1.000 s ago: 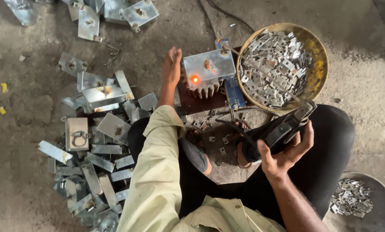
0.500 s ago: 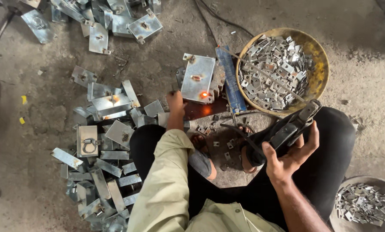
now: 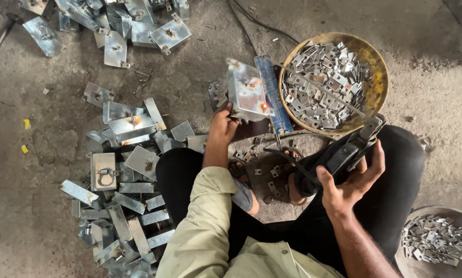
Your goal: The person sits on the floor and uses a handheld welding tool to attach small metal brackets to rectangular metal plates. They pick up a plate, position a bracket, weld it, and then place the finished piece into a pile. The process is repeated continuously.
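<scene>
Left hand (image 3: 221,125) first: it grips a flat metal plate (image 3: 247,92) by its lower edge, and where the plate lay flat on the block a moment ago, I have now tipped it up and swung it toward twelve o'clock, clear of the floor. One small orange spot glows near its lower right corner, where earlier the glow sat in the middle of the face, so I judge the join on it is made and the piece is coming away. Just beside it at three o'clock lies a blue bar (image 3: 273,92), and beyond that the yellow bowl (image 3: 373,77) of small metal tabs. At nine o'clock from my knee spreads the pile of plates (image 3: 122,170) on the concrete floor (image 3: 50,144). My right hand (image 3: 350,180) is closed around the black tool (image 3: 344,153), held near my lap as before, its tip pointing up toward one o'clock. A second bowl (image 3: 421,216) of tabs sits at five o'clock.
</scene>
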